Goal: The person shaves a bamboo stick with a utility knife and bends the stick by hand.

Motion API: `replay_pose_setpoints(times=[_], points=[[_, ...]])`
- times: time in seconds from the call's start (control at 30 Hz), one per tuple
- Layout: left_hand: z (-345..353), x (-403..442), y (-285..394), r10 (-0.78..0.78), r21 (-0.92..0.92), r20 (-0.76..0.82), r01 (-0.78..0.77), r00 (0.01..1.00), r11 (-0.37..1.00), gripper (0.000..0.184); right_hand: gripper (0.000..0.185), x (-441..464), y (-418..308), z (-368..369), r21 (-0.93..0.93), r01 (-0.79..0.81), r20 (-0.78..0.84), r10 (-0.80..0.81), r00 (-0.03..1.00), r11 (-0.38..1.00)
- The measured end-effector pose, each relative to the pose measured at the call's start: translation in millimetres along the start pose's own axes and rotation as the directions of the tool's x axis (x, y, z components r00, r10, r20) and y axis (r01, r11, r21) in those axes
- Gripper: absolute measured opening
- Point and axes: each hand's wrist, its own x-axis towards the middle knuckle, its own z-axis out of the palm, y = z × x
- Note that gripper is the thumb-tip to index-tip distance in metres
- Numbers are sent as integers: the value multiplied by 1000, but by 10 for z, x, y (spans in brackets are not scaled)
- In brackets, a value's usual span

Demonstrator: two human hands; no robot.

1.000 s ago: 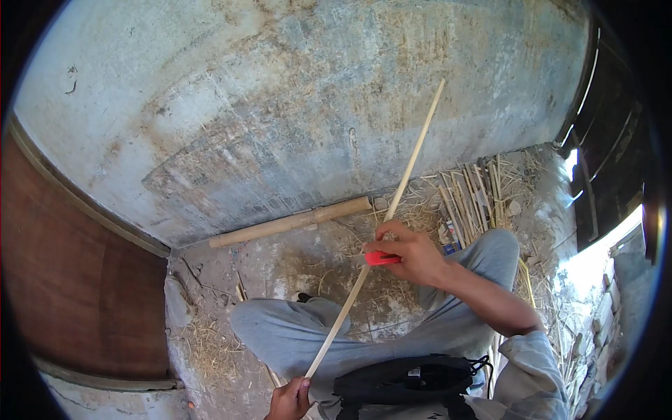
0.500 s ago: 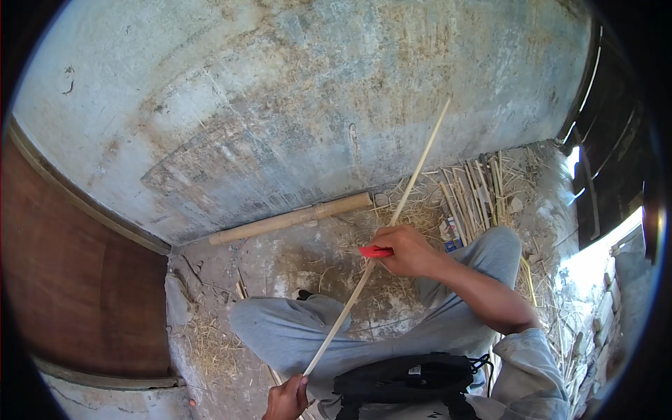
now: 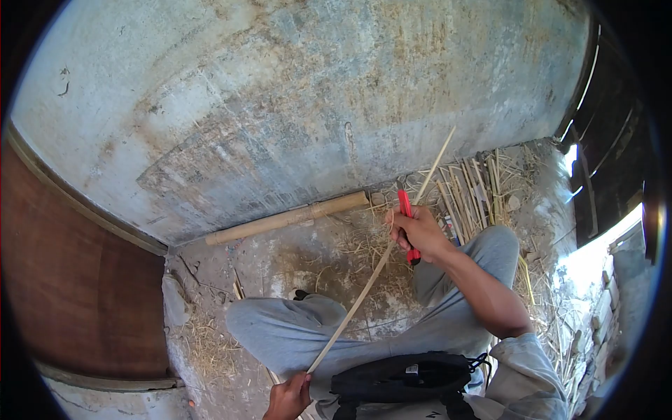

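A long, thin bamboo strip (image 3: 355, 305) slants from my lap up toward the wall. My left hand (image 3: 288, 399) pinches its lower end near the bottom of the view. Farther up, my right hand (image 3: 424, 234) is closed around a red utility knife (image 3: 404, 201) with a black end. The knife points up toward the wall, and the strip passes at my right hand, its far part showing beyond the fingers. Whether those fingers also grip the strip I cannot tell. A thin curled shaving shows by my right fingertips.
A thick bamboo pole (image 3: 287, 220) lies along the foot of the stained wall (image 3: 280, 105). Several cut bamboo strips (image 3: 469, 192) are piled right of my knee. Shavings litter the floor. A black bag (image 3: 399, 381) rests at my waist; a brown panel (image 3: 84, 280) stands left.
The red knife has turned from lying across the strip to pointing upward. My right hand has shifted slightly right, and the strip's far end has dropped a little. My left hand keeps its grip.
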Motion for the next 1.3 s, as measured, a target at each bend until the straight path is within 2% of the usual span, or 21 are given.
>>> replay_pose_setpoints(times=[0.07,0.1,0.13,0.17,0.23,0.37,0.4,0.43,0.47,0.53,0.57,0.63,0.77,0.83,0.93,0.97,1.03,1.07,1.13,1.27,1.3], points=[[52,-13,-35,1,-24,-18,-1,1000,1000,13,16,28,65,-5,3,37,-4,-37,999,999],[103,-11,-68,11,-81,-72,-16,997,997,12,16,29,83,37,-82,192,-135,-202,970,978],[138,-20,-96,17,-138,-127,-34,992,990,11,17,28,92,60,-185,328,-248,-367,897,926],[151,-54,-119,16,-138,-127,-34,992,990,11,17,35,84,45,-185,327,-248,-366,897,927],[65,-28,-18,26,-2,-107,-27,994,1000,12,18,66,26,-23,-111,418,-437,-422,794,901],[36,-50,-8,58,29,-142,-54,988,998,14,18,29,-133,-155,-68,461,-550,-419,722,885],[14,-58,1,-62,8,-65,62,996,998,14,19,-8,-117,-175,-358,471,-309,-578,755,806],[10,-61,7,-180,-4,13,180,984,984,15,20,-47,-96,-180,-598,499,-24,-636,771,627],[31,-56,-2,-180,-7,11,180,984,984,15,20,-94,-43,-120,-599,500,-22,-637,770,625],[68,-51,-37,-54,-48,-99,50,994,998,15,23,-169,105,81,-536,696,407,-577,709,477],[67,-53,-42,-57,-45,-100,53,993,998,15,23,-168,159,124,-532,698,409,-577,707,479],[59,-53,-40,-1,-15,-117,-1,993,1000,16,21,-161,233,178,-594,688,570,-386,725,416],[49,-39,-29,29,-29,-155,-34,987,999,16,17,-141,193,168,-647,673,607,-293,739,358],[43,-58,-64,26,4,-93,-26,995,1000,16,20,-138,218,174,-677,685,655,-206,727,269],[58,-33,-68,34,-37,-121,-39,992,999,16,28,-164,213,244,-736,649,635,-136,761,194],[104,-54,-111,35,-38,-120,-40,992,998,16,28,-164,234,245,-737,647,633,-135,762,193],[176,-73,-171,-80,-203,-123,53,989,978,15,27,-159,297,248,-740,644,612,-202,765,194],[177,-102,-197,-78,-203,-122,52,989,978,15,27,-164,308,252,-741,643,611,-202,766,194],[48,-27,-74,-2,-66,-62,-2,998,998,15,27,-172,314,256,-775,604,580,-172,796,184],[61,-18,-83,-21,-104,-61,15,998,994,15,27,-214,302,284,-812,559,535,-169,828,165],[45,-10,-64,-23,-97,-60,17,998,995,16,25,-195,348,279,-812,547,512,-202,835,203]])
